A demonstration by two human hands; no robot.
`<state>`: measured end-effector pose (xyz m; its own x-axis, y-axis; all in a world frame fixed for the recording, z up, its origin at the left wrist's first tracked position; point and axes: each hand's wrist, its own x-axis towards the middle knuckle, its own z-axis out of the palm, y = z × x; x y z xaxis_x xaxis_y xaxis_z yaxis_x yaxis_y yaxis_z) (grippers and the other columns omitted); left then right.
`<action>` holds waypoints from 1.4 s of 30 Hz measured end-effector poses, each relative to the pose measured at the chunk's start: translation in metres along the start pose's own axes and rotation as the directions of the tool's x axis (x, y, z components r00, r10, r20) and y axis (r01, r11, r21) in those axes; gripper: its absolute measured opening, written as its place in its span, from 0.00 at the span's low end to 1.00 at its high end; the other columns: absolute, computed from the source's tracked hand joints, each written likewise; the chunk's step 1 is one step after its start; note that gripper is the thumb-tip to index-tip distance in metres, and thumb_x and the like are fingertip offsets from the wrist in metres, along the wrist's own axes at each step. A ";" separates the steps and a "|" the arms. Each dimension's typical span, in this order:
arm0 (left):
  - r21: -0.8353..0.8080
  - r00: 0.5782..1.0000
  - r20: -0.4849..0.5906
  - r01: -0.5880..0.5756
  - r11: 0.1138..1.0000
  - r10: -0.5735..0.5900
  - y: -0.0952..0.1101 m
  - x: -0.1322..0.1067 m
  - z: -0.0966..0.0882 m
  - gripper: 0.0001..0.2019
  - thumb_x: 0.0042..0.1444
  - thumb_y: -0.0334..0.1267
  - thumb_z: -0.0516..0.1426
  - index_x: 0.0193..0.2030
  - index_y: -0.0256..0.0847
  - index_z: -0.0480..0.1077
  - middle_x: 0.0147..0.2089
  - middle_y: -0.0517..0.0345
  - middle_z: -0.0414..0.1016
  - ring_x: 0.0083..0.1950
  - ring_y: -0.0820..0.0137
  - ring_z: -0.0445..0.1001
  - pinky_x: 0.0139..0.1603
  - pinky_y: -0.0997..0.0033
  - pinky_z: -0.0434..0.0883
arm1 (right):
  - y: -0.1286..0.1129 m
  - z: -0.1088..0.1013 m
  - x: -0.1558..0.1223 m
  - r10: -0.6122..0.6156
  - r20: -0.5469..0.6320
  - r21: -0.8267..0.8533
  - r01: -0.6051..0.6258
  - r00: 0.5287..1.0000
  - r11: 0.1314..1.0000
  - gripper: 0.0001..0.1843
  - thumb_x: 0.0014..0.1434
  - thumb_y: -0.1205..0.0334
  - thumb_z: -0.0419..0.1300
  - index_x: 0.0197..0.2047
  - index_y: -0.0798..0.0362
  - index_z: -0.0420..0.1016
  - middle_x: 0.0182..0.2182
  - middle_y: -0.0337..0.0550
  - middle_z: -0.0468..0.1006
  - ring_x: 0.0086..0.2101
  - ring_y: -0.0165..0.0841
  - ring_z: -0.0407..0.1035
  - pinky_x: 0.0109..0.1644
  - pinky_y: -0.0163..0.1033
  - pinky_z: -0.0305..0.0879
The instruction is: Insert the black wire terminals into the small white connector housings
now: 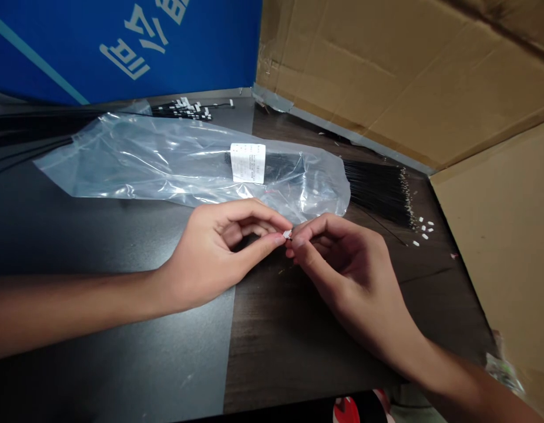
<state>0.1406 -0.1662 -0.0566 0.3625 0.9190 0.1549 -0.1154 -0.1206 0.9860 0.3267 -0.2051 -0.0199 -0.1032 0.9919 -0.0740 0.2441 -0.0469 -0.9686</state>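
Observation:
My left hand (210, 252) pinches a small white plastic connector housing (286, 234) between thumb and forefinger. Tip to tip with it, my right hand (351, 282) is closed in a pinch on a thin black wire, whose end meets the housing; most of the wire is hidden by the fingers, and a faint dark line (426, 275) shows beyond the hand. How far the wire sits in the housing cannot be made out. Several loose white housings (424, 228) lie to the right, by the metal-tipped ends of a black wire bundle (378, 191).
A clear plastic bag (157, 158) with a white label (248, 163) covers part of the bundle. Behind it lie black wires with white connectors (188, 108). A blue panel (201, 53) and cardboard walls (364, 70) edge the dark table (272, 352).

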 end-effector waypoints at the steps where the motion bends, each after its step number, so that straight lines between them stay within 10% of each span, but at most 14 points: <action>1: 0.004 1.000 -0.001 -0.004 1.000 0.004 0.000 0.000 0.000 0.03 0.62 0.28 0.67 0.43 0.36 0.80 0.41 0.60 0.84 0.42 0.79 0.84 0.49 0.87 0.80 | 0.000 0.000 0.000 0.000 0.003 -0.001 0.000 1.000 1.000 0.08 0.63 0.63 0.67 0.36 0.60 0.77 0.32 0.39 0.80 0.32 0.19 0.75 0.38 0.18 0.70; 42: -0.038 0.998 0.018 0.055 0.998 -0.055 0.002 0.000 -0.001 0.04 0.61 0.28 0.69 0.42 0.38 0.83 0.41 0.60 0.85 0.42 0.78 0.84 0.49 0.89 0.80 | -0.002 -0.002 0.003 0.046 0.004 0.001 -0.046 0.999 0.999 0.03 0.57 0.71 0.68 0.34 0.59 0.77 0.30 0.37 0.79 0.30 0.20 0.73 0.35 0.21 0.68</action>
<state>0.1398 -0.1657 -0.0549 0.3853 0.9172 0.1019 -0.1301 -0.0553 0.9900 0.3277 -0.2019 -0.0174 -0.0955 0.9883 -0.1192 0.2474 -0.0924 -0.9645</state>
